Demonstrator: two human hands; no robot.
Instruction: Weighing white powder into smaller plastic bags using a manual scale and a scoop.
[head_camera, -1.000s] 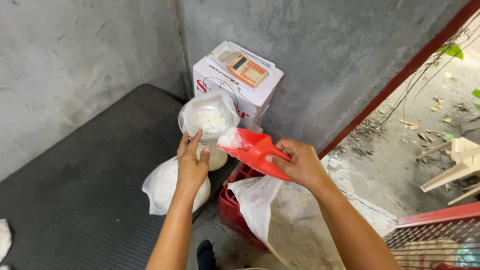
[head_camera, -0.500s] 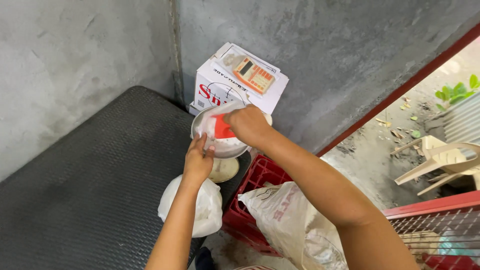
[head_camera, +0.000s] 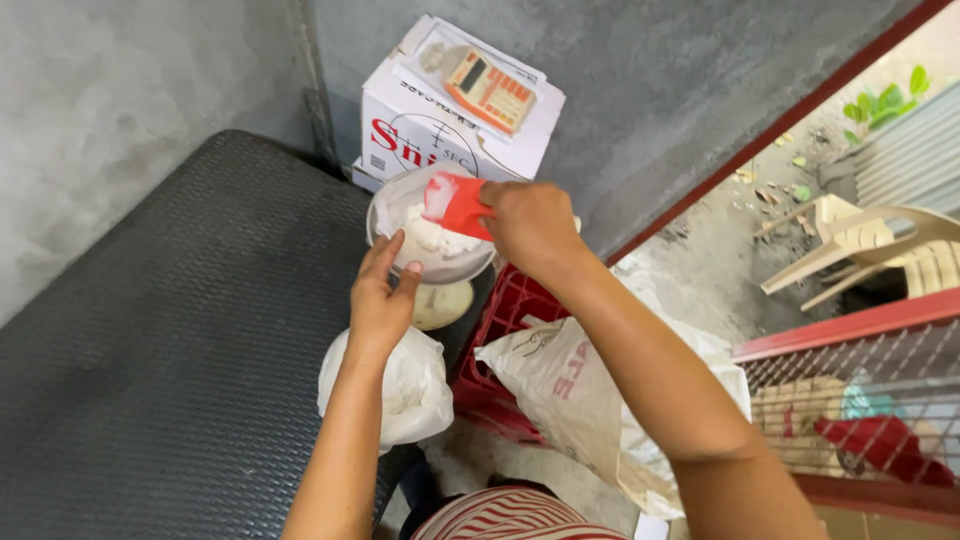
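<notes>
The right hand (head_camera: 535, 225) grips a red plastic scoop (head_camera: 458, 206) tipped into a clear, thin plastic bag of white powder (head_camera: 430, 240). The left hand (head_camera: 380, 300) pinches the bag's near rim

left hand (head_camera: 383, 296): arm extended forward, fingers raised, loosely curled, pinching | right hand (head_camera: 533, 226): arm reaching in from lower right, wrist bent, fingers closed in grip

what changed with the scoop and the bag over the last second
The right hand carried the red scoop from above the sack up into the clear bag's mouth, tipping it in. The left hand kept its grip on the bag; box and crate stayed put.
</notes>
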